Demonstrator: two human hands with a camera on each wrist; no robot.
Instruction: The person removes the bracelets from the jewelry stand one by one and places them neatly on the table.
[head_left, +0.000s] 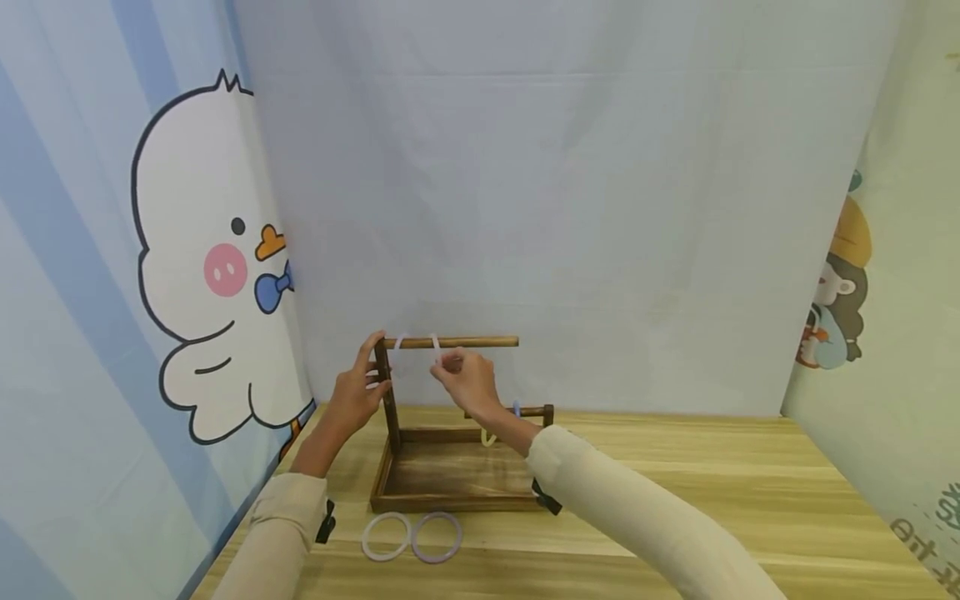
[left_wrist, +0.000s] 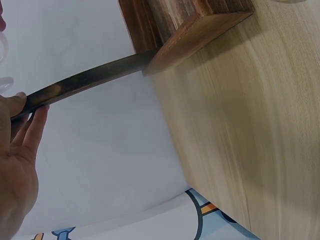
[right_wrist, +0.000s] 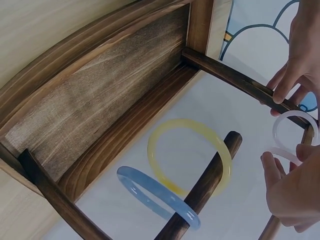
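Observation:
A dark wooden bangle stand (head_left: 389, 408) has a tall post at its left, and my left hand (head_left: 354, 402) holds that post near the top, thumb and fingers on either side. On the upper rod (head_left: 483, 342) hang two pale bangles. My right hand (head_left: 474, 387) pinches the pale bangle (head_left: 436, 342) farther along the rod. The other pale bangle (head_left: 399, 342) hangs closer to the post. Lower down, a blue bangle (right_wrist: 156, 192) and a yellow bangle (right_wrist: 156, 160) hang on the short rod (right_wrist: 207, 182), below my right forearm in the head view.
In front of the stand's tray (head_left: 450, 504), a white bangle (head_left: 364, 537) and a purple bangle (head_left: 458, 546) lie side by side on the wooden table (head_left: 675, 500). A grey curtain (head_left: 600, 208) hangs behind, with printed cloths at both sides.

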